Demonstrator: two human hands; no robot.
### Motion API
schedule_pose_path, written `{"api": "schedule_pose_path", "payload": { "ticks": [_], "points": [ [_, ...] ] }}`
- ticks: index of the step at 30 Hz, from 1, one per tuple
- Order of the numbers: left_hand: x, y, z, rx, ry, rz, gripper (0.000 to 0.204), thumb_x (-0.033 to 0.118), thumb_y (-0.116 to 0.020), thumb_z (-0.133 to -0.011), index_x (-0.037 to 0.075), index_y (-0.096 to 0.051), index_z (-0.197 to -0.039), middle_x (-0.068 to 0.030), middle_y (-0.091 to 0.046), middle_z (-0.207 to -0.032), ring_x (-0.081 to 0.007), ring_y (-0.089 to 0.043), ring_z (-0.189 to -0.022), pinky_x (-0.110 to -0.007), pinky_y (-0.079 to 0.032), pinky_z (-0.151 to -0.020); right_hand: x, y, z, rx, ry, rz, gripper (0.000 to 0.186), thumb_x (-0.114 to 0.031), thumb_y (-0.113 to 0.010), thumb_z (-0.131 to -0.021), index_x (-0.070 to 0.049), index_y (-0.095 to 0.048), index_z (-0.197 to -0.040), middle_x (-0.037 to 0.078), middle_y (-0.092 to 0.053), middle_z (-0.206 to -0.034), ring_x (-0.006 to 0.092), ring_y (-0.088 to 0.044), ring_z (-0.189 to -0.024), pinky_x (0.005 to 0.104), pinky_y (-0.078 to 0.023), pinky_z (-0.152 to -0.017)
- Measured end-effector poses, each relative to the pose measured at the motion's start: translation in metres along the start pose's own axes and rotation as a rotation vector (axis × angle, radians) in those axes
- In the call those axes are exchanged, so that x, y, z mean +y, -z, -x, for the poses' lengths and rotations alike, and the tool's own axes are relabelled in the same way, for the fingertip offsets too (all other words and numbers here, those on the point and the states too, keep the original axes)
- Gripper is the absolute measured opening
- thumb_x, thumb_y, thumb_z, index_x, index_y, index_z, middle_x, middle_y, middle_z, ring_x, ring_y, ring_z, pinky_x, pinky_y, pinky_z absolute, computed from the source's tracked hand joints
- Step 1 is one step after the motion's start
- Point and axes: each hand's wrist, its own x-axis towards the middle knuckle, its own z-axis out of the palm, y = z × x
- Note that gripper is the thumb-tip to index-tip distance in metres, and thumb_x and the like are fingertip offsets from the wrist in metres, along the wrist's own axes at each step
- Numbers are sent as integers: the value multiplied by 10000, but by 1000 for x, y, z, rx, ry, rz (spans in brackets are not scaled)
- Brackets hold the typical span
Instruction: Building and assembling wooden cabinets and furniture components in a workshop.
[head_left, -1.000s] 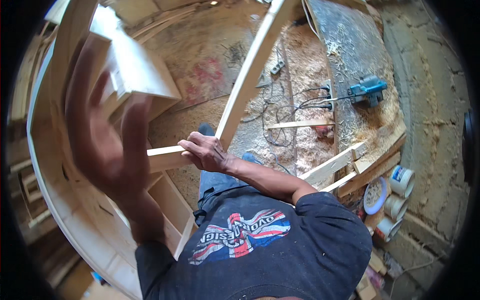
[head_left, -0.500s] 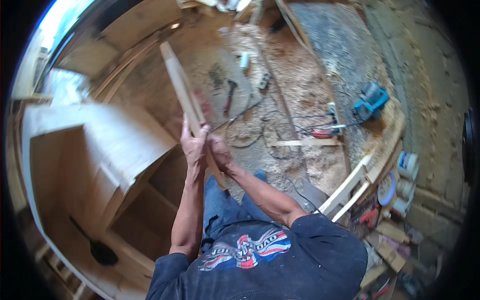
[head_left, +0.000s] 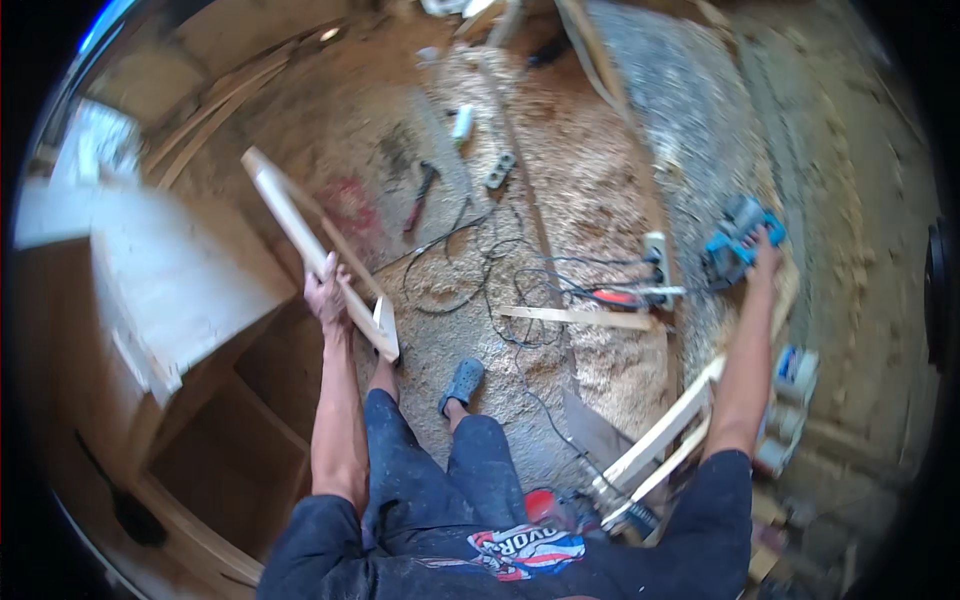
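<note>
My left hand point(head_left: 328, 292) is closed around one long side of a narrow wooden frame point(head_left: 283, 212). The frame slants from the upper left down toward my left foot, and its lower end hides part of that leg. Far out to the right, my right hand point(head_left: 768, 256) is closed on the handle of a blue electric planer point(head_left: 735, 238). The planer sits on a grey board strewn with wood shavings. Its dark cable trails left toward a power strip.
A white wooden cabinet point(head_left: 200, 270) stands at left. A hammer point(head_left: 421, 197), a loose wooden strip point(head_left: 580, 318), a power strip point(head_left: 657, 268) and tangled cables point(head_left: 490, 270) lie amid shavings. Pale wooden pieces point(head_left: 660, 435) and containers point(head_left: 790, 400) are near my right arm.
My right hand has let go of the wooden frame and reached right onto the planer. My left hand has shifted left and still holds the frame.
</note>
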Motion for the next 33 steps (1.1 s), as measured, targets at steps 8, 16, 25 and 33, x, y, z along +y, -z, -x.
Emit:
{"api": "schedule_pose_path", "payload": {
  "ticks": [8, 16, 25, 33],
  "points": [
    [-21, 30, -26, -197, 21, -51, 796, 700, -385, -1026, 24, -497, -1432, -108, -696, -1115, -168, -673, -914, -331, -552, -806, -23, -2, 21, 44, 111, -107, 319, -379, -636, -1045, -66, -633, -1105, -35, -420, -713, 104, -387, -564, 293, -396, -517],
    [-91, 42, 34, -322, 224, -90, 920, 748, -224, -1027, -2, -745, -910, -151, -753, -853, -233, -730, -801, -380, -573, -826, -36, -23, 342, -411, 455, -31, 383, -257, -509, -1098, 72, -579, -1282, -2, -433, -676, 100, -449, -486, 253, -422, -492],
    [-130, 43, 25, -142, 61, -153, 835, 668, -278, -1075, 30, -699, -738, -76, -622, -601, -167, -595, -537, -300, -464, -547, 91, -75, 552, -942, 30, 265, 296, -217, -726, -933, 19, -589, -1046, 91, -646, -683, 194, -625, -519, 300, -511, -509],
    [-157, 56, 13, -278, -384, -465, 397, 302, -362, -1127, -28, -582, -1123, -87, -666, -643, -206, -690, -573, -312, -552, -519, 145, -104, 593, -1286, 447, 409, 324, -192, -795, -871, 13, -612, -1044, 96, -653, -735, 286, -672, -610, 394, -526, -594]
  ]
}}
